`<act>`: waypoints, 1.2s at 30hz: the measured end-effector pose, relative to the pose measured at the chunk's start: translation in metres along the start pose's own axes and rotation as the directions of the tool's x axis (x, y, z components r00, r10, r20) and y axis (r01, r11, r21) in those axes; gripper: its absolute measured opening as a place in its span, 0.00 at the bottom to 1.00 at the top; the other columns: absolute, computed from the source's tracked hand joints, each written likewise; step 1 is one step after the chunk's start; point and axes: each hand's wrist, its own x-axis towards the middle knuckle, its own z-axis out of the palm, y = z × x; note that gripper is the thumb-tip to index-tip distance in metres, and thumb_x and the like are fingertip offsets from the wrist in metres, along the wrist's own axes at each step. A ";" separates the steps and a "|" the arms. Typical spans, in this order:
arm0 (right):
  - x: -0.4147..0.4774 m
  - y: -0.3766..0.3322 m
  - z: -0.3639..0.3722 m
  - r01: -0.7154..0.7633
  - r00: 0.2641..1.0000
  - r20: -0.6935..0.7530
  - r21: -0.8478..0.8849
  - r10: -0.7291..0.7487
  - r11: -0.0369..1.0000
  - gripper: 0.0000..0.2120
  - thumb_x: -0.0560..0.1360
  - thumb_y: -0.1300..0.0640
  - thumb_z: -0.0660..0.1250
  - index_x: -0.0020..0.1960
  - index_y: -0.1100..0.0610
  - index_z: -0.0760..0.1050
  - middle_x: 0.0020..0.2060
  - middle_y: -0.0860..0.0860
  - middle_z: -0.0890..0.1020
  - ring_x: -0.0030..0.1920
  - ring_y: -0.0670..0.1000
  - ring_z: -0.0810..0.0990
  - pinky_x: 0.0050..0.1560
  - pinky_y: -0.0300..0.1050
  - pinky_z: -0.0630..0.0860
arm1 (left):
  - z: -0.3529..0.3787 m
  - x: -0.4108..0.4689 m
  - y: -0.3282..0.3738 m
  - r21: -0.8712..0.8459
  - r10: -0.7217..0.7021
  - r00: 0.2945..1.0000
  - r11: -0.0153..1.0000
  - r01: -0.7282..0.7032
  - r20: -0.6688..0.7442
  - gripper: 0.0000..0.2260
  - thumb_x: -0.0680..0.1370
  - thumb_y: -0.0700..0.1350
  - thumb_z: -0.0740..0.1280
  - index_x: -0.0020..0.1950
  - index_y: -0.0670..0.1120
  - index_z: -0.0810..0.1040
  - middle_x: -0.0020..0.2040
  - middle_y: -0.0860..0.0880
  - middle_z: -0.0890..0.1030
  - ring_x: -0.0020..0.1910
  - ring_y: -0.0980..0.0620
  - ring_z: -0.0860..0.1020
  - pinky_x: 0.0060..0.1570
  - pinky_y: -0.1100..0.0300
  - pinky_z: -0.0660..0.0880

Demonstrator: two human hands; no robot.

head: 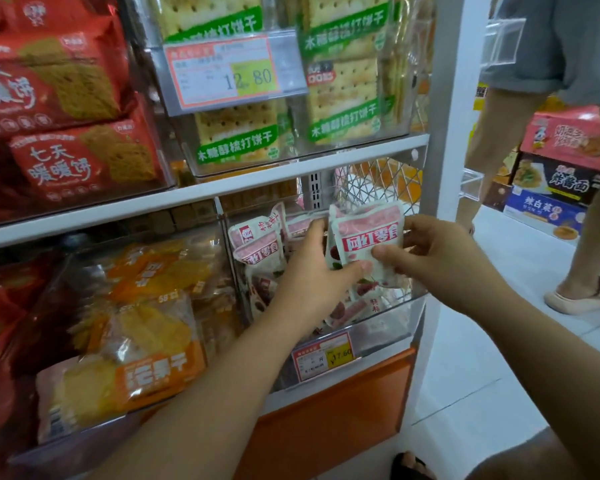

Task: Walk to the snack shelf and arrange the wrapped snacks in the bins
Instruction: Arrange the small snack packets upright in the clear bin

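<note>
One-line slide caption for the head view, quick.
Shelf restocking: left hand and right hand grip a pink-and-white snack packet at the clear bin of matching packets.

The packet (368, 244) is pink and white with red lettering and dark red fruit printed low down; the bin packets (257, 252) match it. The bags (84, 164) are red with white lettering and tan biscuit pictures. The cracker packs (238, 138) are pale yellow and dotted, with green bands lettered white. The lower-left packs (153, 344) are orange and yellow. The upper tag (222, 69) and lower tag (323, 355) are white with orange borders and yellow patches. The plinth (326, 431) is orange.
</note>
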 end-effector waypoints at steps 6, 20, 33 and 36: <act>0.004 0.036 -0.005 -0.046 0.993 0.096 -0.243 0.071 0.969 0.28 0.71 0.54 0.72 0.68 0.47 0.66 0.60 0.49 0.78 0.43 0.46 0.79 0.48 0.39 0.75 | 0.027 0.026 -0.014 0.367 -0.178 0.946 0.928 0.070 0.271 0.25 0.74 0.52 0.70 0.68 0.53 0.64 0.53 0.55 0.75 0.40 0.63 0.73 0.33 0.69 0.66; 0.014 0.037 -0.010 0.185 0.930 0.365 -0.561 0.040 0.807 0.17 0.76 0.56 0.65 0.64 0.47 0.74 0.60 0.46 0.79 0.57 0.48 0.78 0.58 0.44 0.76 | -0.010 0.073 -0.007 0.509 -0.346 0.851 0.854 0.111 0.395 0.16 0.78 0.39 0.63 0.64 0.51 0.75 0.62 0.52 0.77 0.58 0.55 0.76 0.59 0.59 0.74; 0.021 0.045 -0.013 0.141 0.895 0.439 -0.453 0.082 0.880 0.16 0.77 0.60 0.63 0.64 0.50 0.74 0.59 0.47 0.78 0.30 0.33 0.68 0.25 0.22 0.66 | -0.006 0.088 -0.038 0.908 -0.478 0.855 0.419 0.021 0.201 0.25 0.70 0.58 0.72 0.58 0.43 0.72 0.53 0.45 0.77 0.48 0.48 0.76 0.45 0.56 0.75; 0.021 0.046 -0.013 0.141 0.896 0.438 -0.442 0.076 0.886 0.16 0.77 0.60 0.63 0.63 0.50 0.74 0.56 0.46 0.78 0.24 0.30 0.70 0.26 0.26 0.69 | -0.009 0.091 -0.030 0.798 -0.397 0.881 0.602 0.039 0.257 0.13 0.72 0.50 0.72 0.49 0.43 0.75 0.42 0.47 0.76 0.40 0.50 0.75 0.35 0.59 0.69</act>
